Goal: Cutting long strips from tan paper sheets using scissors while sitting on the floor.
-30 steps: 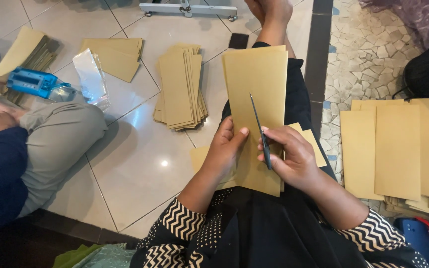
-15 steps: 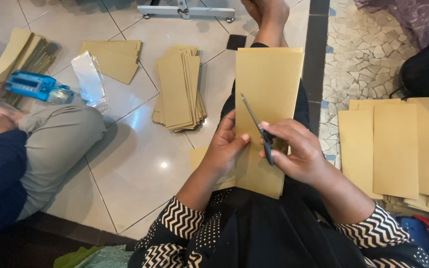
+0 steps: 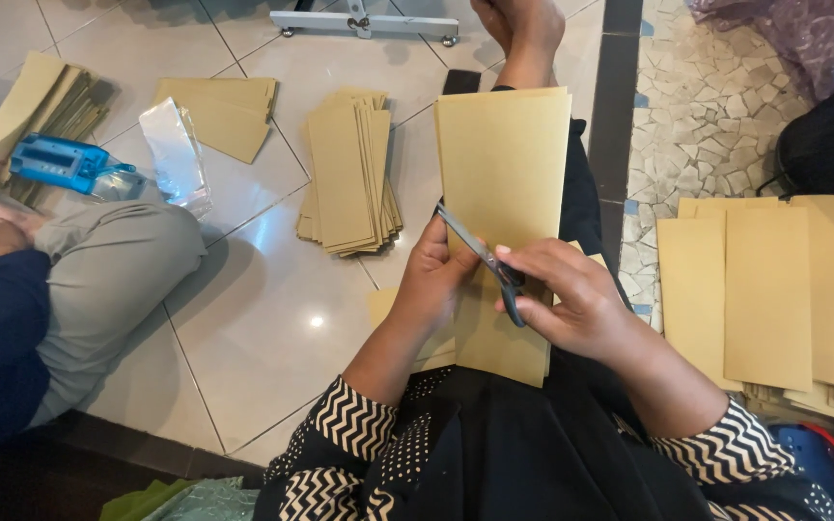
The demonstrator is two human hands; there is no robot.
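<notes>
The tan paper stack [image 3: 509, 164] lies lengthwise along the person's lap, its far end up near the bare foot [image 3: 523, 29] and its near end over the black skirt. The left hand [image 3: 436, 275] grips the stack's left edge about halfway down, fingers curled around and under it. The right hand [image 3: 562, 299] is closed around the handles of a pair of scissors [image 3: 480, 256], whose dark blades slant up and to the left across the paper, the tip lying just beside the left hand's knuckles.

The scissor handles are mostly buried in the right palm, and whether the blades are parted or together cannot be made out (they read as one thin dark line). The lower part of the stack is covered by both hands, and another tan sheet [image 3: 398, 314] shows only as a corner beneath the left wrist.

The stack is a plain, unprinted mustard-tan, long and rectangular, with several sheets showing slightly fanned at the top right corner and the bottom edge.

On the white tiled floor [image 3: 272, 280] to the left lies a loose pile of similar sheets [image 3: 349, 174]; more spread sheets [image 3: 774, 289] lie to the right. At far left another person sits with a blue hole punch [image 3: 62, 159] near their knee.
</notes>
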